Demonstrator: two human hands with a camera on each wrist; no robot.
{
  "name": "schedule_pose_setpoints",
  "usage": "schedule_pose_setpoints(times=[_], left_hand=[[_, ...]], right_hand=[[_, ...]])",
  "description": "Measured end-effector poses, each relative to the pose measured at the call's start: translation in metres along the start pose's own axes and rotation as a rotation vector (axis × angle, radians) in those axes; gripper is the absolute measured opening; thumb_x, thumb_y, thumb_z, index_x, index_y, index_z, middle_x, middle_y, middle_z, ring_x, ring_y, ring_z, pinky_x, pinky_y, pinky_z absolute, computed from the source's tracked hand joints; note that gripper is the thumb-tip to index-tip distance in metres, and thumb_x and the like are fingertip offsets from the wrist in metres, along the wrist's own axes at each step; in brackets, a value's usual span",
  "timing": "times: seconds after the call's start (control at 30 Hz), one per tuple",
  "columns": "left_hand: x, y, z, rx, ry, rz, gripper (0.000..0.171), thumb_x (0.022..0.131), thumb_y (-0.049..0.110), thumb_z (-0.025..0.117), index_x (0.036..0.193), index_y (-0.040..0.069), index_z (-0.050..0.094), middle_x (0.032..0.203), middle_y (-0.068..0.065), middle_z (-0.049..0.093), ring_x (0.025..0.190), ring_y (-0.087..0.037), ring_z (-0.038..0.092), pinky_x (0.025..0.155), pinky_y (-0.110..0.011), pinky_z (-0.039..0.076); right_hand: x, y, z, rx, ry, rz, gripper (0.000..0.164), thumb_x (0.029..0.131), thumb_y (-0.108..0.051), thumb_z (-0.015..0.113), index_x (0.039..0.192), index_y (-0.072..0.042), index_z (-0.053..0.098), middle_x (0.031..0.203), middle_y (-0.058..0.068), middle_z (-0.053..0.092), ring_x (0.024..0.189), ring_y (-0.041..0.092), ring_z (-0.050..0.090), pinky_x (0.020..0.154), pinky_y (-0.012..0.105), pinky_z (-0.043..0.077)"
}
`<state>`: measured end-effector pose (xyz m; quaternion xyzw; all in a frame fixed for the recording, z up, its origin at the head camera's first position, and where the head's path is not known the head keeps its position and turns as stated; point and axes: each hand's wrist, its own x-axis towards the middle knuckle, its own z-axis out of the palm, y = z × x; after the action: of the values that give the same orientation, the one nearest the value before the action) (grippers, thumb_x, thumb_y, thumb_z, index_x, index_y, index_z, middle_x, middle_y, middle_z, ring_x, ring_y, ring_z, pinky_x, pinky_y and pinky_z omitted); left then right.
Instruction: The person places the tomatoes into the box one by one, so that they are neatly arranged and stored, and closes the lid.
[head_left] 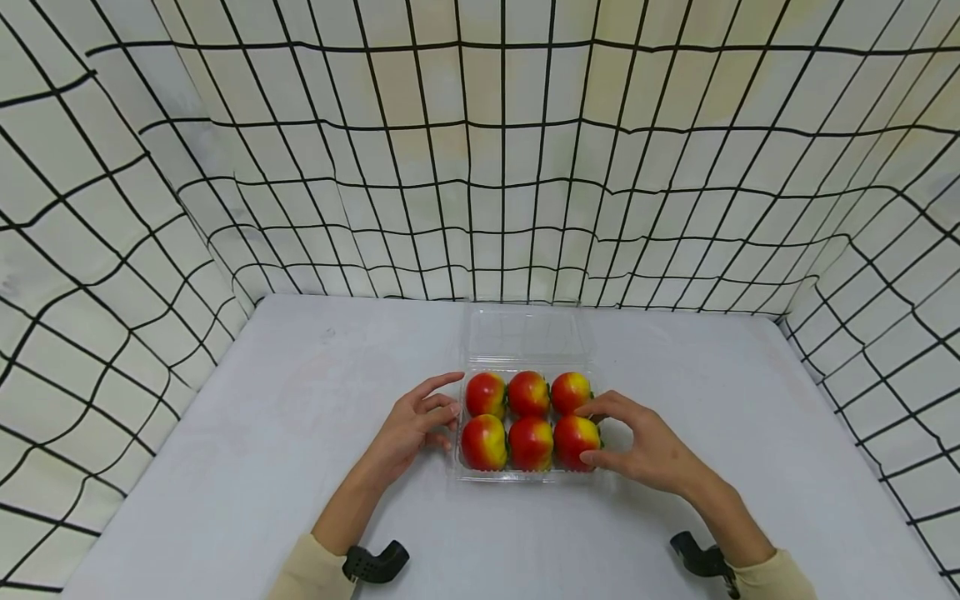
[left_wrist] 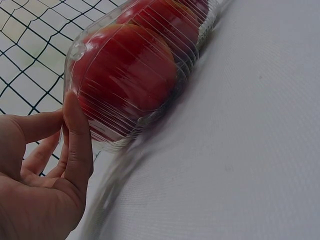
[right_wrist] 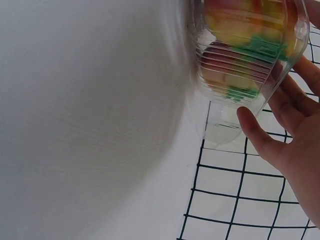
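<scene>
A clear plastic fruit container lies with its lid folded back behind it. Inside sit several red-and-yellow apples with green leaves, in two rows. My left hand is at the container's left side; in the left wrist view its thumb and a finger pinch the rim. The right hand reaches over the right side, thumb and forefinger spanning the front right apple. Through the ribbed wall in the right wrist view, green leaves show, and the thumb is near the corner.
The white tabletop extends on all sides of the container. Black wire mesh rises along the back and both sides. On each forearm is a black wrist mount beside a beige sleeve.
</scene>
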<state>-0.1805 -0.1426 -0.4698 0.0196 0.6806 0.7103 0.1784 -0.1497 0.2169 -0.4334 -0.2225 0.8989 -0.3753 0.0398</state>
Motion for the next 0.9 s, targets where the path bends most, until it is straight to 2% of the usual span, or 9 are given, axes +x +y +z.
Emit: schedule_pose_setpoints(times=[0.3,0.7,0.9], left_hand=[[0.000,0.000,0.002,-0.005,0.019,-0.012,0.053,0.102,0.018,0.067,0.152,0.021,0.051,0.099,0.000,0.066,0.079,-0.013,0.062,0.067,-0.024,0.063],[0.000,0.001,0.001,0.009,0.007,0.005,0.054,0.103,0.019,0.066,0.154,0.017,0.049,0.100,0.001,0.066,0.082,-0.013,0.062,0.070,-0.024,0.063],[0.001,0.002,0.002,0.052,0.043,0.013,0.052,0.101,0.017,0.067,0.151,0.018,0.052,0.115,-0.007,0.061,0.094,-0.019,0.060,0.075,-0.026,0.064]], right_hand=[[0.000,0.001,0.001,-0.032,-0.003,-0.017,0.052,0.081,-0.028,0.090,0.129,-0.026,0.069,0.122,-0.007,0.067,0.115,0.018,0.064,0.101,0.051,0.060],[0.001,0.002,-0.004,-0.028,0.102,-0.088,0.045,0.081,-0.026,0.090,0.122,-0.023,0.072,0.119,-0.006,0.069,0.111,0.016,0.064,0.096,0.054,0.061],[0.007,0.006,-0.010,-0.005,0.174,-0.016,0.032,0.089,-0.025,0.084,0.118,-0.020,0.073,0.117,0.000,0.071,0.110,0.020,0.064,0.100,0.056,0.058]])
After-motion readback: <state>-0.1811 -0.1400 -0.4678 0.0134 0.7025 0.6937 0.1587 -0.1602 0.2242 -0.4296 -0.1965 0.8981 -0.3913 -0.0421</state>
